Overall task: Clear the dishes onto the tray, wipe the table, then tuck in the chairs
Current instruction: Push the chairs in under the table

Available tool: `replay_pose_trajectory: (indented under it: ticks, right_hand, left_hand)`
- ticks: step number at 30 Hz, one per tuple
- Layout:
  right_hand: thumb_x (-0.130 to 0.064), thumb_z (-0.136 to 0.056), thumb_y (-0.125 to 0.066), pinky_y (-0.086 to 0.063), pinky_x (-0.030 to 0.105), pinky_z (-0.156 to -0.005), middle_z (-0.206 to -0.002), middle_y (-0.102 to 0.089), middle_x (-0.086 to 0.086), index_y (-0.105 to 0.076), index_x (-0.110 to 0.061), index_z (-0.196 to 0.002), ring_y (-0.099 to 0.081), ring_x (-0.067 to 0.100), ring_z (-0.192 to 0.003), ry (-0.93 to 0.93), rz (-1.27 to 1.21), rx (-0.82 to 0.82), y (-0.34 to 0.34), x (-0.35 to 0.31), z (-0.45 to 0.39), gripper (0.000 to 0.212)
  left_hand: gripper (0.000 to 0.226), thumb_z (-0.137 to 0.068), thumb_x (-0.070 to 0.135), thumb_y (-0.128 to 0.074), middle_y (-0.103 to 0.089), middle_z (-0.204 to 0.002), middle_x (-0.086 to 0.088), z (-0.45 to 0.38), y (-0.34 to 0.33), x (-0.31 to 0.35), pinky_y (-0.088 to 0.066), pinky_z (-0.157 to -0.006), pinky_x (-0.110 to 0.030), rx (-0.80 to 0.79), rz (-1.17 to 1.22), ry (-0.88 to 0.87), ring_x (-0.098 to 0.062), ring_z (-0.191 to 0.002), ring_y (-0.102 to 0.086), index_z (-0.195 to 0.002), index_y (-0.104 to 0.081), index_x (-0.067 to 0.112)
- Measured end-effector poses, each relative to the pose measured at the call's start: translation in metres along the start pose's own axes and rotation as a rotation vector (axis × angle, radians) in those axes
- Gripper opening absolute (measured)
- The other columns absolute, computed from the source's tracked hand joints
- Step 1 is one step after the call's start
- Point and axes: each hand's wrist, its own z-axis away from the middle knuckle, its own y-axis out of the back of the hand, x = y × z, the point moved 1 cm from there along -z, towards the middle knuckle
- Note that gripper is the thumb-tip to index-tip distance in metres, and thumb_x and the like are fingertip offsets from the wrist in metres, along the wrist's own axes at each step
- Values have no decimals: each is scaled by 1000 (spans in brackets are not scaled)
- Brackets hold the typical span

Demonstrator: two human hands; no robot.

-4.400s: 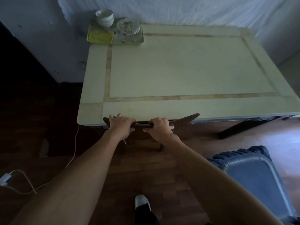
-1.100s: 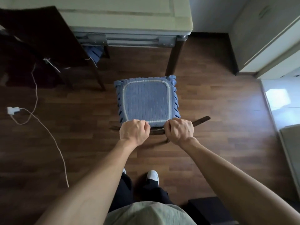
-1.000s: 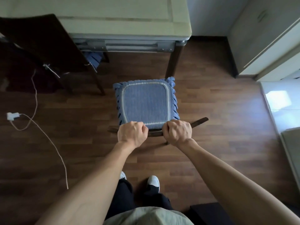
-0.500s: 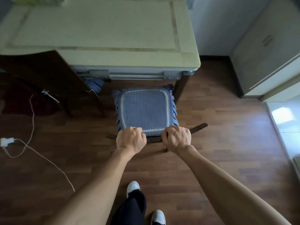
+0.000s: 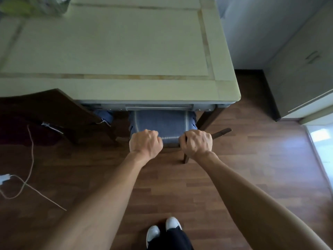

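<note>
A dark wooden chair point(image 5: 221, 132) with a blue seat cushion point(image 5: 162, 123) stands at the near edge of the pale table point(image 5: 126, 51), close to its right corner. Most of the cushion is hidden beneath the tabletop. My left hand point(image 5: 145, 141) and my right hand point(image 5: 196, 142) are both closed around the chair's top rail, side by side. A second dark chair point(image 5: 45, 105) sits to the left with its back against the table edge. The tray point(image 5: 32, 5) with dishes is a blurred shape at the table's far left corner.
A white cable and charger point(image 5: 18, 183) lie on the wooden floor at the left. A cabinet point(image 5: 302, 69) stands at the right, with a wall behind the table. My feet point(image 5: 162, 230) are on the floor below the chair.
The chair with the blue cushion has slid forward under the table between the earlier frames and now. Both hands kept their hold on its top rail, and I stepped closer to the table.
</note>
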Motion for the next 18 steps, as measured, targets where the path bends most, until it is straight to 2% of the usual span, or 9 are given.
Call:
replay_pose_trajectory:
  ticks: [4, 6, 10, 13, 16, 18]
  right_hand:
    - [-35, -87, -44, -32, 29, -58, -67, -64, -1, -58, -15, -58, -59, 26, -64, -5, 0, -34, 1, -9, -50, 38]
    - [-34, -88, -46, -33, 30, -60, -71, -65, 0, -55, -18, -58, -61, 28, -70, -1, -7, -50, 2, -15, -79, 36]
    - [-36, -92, -43, -33, 32, -66, -84, -70, 1, -68, -16, -71, -63, 28, -84, 29, -2, -66, 5, -22, -125, 38]
    - [-35, -92, -42, -31, 31, -64, -77, -67, 0, -64, -16, -67, -61, 27, -78, 29, -11, -77, 7, -27, -151, 38]
    - [-33, -92, -41, -30, 31, -61, -68, -55, -3, -55, -16, -62, -54, 24, -70, 15, -29, -107, 7, -31, -171, 37]
    - [-33, -91, -41, -30, 31, -61, -68, -54, -4, -52, -17, -61, -48, 21, -67, 15, -31, -108, 7, -31, -173, 36]
  left_hand:
    - [32, -91, 28, -40, -55, -60, 3, -50, 9, -15, -26, -49, -27, 4, -13, -13, -21, -53, -50, -61, -47, 19]
    - [32, -91, 27, -40, -57, -61, 2, -78, 13, -24, -27, -50, -28, 11, -20, -1, -23, -54, -51, -61, -47, 19]
    - [31, -90, 29, -39, -61, -64, 2, -123, 20, -36, -35, -51, -28, 26, -21, -3, -24, -57, -55, -63, -52, 19]
    - [31, -90, 27, -39, -54, -59, 2, -148, 26, -43, -26, -47, -26, 22, -14, -17, -22, -53, -49, -61, -48, 19]
    - [33, -86, 27, -36, -57, -58, 0, -169, 30, -48, -26, -46, -25, 12, 2, -16, -24, -52, -51, -62, -56, 15]
    - [36, -83, 29, -34, -55, -55, 0, -171, 31, -50, -26, -45, -24, 28, 2, -26, -23, -49, -50, -61, -56, 14]
